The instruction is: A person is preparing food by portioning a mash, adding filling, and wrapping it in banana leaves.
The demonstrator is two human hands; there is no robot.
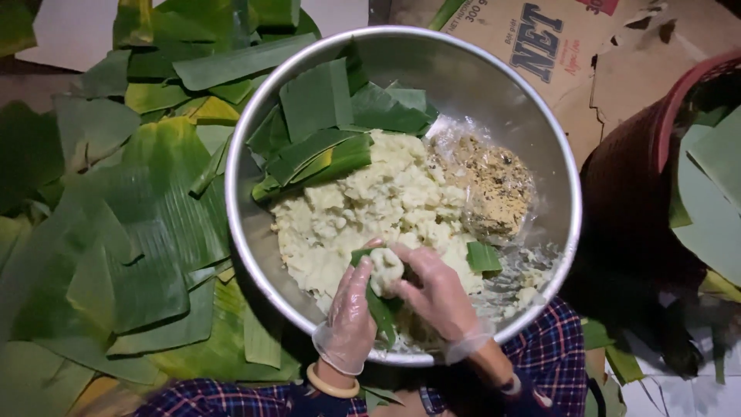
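A large steel bowl (pixel 255 224) holds a heap of pale yellow dough (pixel 363 208), a brownish crumbly filling in clear plastic (pixel 490 185) and several cut green leaf strips (pixel 324 131). Both my hands wear clear plastic gloves and meet over the bowl's near rim. My left hand (pixel 351 313) supports a narrow green leaf strip (pixel 380 309) from below. My right hand (pixel 436 293) presses a small lump of dough (pixel 386 266) onto that strip. A small leaf piece (pixel 484 256) lies on the dough beside my right hand.
Large banana leaves (pixel 131 224) cover the floor to the left of the bowl. A brown cardboard sheet (pixel 587 46) lies at the back right. A dark red basket (pixel 664 139) with more leaves stands at the right. Pale floor shows at the lower right.
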